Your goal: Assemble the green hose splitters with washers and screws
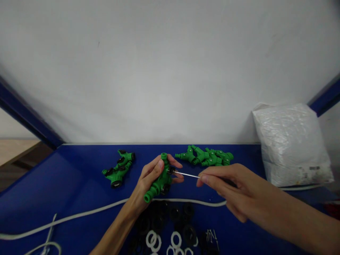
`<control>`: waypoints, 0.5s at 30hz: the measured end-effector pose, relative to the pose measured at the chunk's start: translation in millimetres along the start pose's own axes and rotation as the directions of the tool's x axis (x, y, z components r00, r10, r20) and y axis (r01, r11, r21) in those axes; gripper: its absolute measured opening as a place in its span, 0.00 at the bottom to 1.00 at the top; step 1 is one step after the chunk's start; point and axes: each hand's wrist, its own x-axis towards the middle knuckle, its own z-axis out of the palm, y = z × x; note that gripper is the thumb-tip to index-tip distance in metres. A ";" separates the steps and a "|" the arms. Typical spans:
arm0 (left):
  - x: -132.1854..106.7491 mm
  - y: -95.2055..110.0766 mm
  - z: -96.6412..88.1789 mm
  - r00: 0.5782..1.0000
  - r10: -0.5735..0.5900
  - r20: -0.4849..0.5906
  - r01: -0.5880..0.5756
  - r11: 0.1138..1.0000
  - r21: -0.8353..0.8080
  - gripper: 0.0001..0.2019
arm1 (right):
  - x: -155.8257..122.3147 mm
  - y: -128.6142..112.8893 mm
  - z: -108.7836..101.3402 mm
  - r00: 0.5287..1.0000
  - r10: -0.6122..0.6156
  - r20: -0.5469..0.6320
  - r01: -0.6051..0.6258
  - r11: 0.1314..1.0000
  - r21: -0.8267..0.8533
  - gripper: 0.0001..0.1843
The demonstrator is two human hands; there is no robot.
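My left hand [148, 182] is closed around a green plastic hose splitter [159, 184], held just above the blue table [79, 177]. My right hand [228, 186] pinches a thin screwdriver [187, 174] whose metal tip meets a black fitting on the side of the splitter. The screwdriver's handle is mostly hidden inside my fingers.
More green splitters lie at the back: a small group on the left [119, 168] and a pile on the right [205, 156]. Black rings [170, 216], white rings [164, 242] and screws [212, 237] lie near me. A white cable [79, 214] crosses the table. A plastic bag [289, 143] stands right.
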 end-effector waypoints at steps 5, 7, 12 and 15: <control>0.5 -2.3 1.4 1.000 -0.014 -0.016 0.014 1.000 0.017 0.13 | 2.0 -1.8 1.9 0.962 0.225 0.153 -0.257 0.935 0.244 0.22; 0.7 -2.8 3.2 0.999 -0.015 -0.041 0.013 0.999 -0.040 0.13 | 1.5 -4.3 3.6 0.982 0.162 0.096 -0.172 0.979 0.107 0.19; -0.8 -2.3 4.3 0.998 -0.056 -0.019 0.050 0.972 -0.228 0.13 | -7.5 -4.0 9.0 0.942 -0.302 -0.146 0.242 0.913 -0.328 0.06; -2.1 -1.3 3.3 0.995 -0.096 0.033 0.101 0.956 -0.276 0.14 | -15.6 -2.8 11.9 0.826 -0.540 -0.161 0.392 0.757 -0.523 0.13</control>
